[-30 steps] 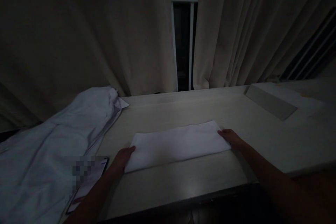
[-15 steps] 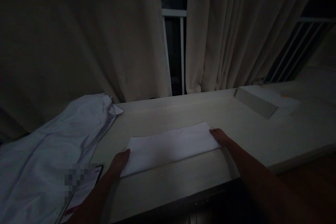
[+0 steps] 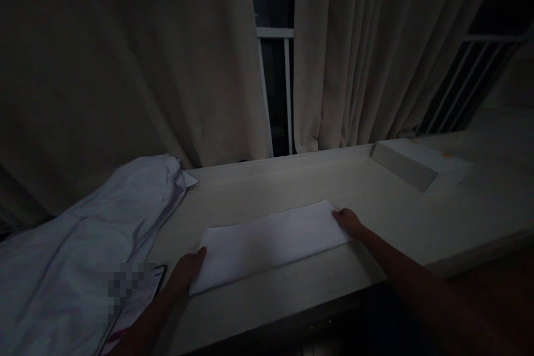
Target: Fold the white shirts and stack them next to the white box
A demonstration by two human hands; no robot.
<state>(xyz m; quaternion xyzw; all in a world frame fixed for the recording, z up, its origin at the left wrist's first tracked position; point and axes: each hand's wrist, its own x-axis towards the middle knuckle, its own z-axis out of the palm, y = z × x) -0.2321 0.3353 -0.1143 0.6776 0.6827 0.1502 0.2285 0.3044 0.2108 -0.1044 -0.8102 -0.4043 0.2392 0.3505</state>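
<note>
a long white cloth (image 3: 269, 247) is in the middle of the near part of the pale table (image 3: 242, 194), flat and smooth, with its right end a bit farther away than its left end. it may be lying on the wood or just over it; i cannot tell which.

the left hand (image 3: 191, 268) is at the cloth's left end, nearly closed, with the thumb on top. the right hand (image 3: 349, 222) has the right end in the same kind of pinch, close to the far corner. the fingers below are hidden, so i cannot tell how much cloth each hand has. holding one end each seems a good way to keep the cloth straight, so the middle does not bunch up.

to the left is a big heap of pale fabric (image 3: 92, 233), loose and wrinkly. it looks put to the side so the cloth has its own spot. a flat thing like a phone (image 3: 137, 300) sits by the heap at the near left, partly behind the left arm. a box (image 3: 404, 167) is at the far right, well apart from both hands, so it is not in their way. behind the table hang brown curtains (image 3: 200, 67).
</note>
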